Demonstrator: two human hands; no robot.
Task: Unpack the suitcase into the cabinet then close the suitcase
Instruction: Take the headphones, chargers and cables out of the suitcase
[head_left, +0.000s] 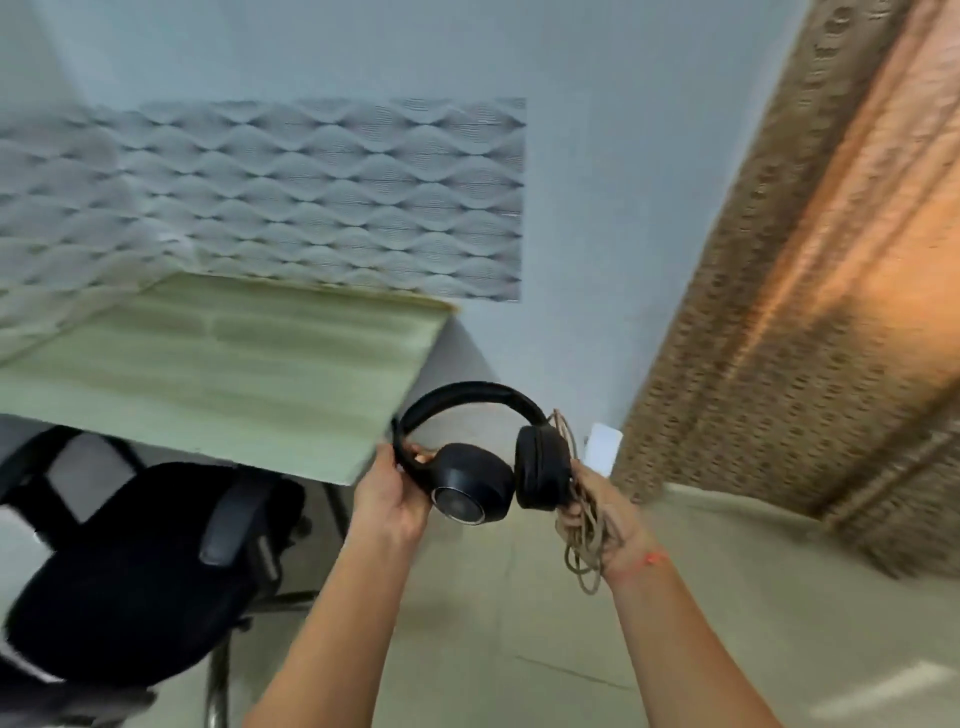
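Observation:
A pair of black over-ear headphones (470, 480) is held up in front of me at the middle of the view. My left hand (387, 493) grips the left side of the headband just above the left ear cup. My right hand (605, 512) holds the right ear cup together with a bundle of beige cord (584, 540) that hangs in loops below my fingers. The view is blurred and tilted. Neither the suitcase nor the cabinet is in view.
A pale green desk (218, 374) stands at the left against a wall with a wavy grey panel (291, 197). A black office chair (130, 561) sits below the desk edge. A patterned brown curtain (810, 291) hangs at the right. Beige floor lies below.

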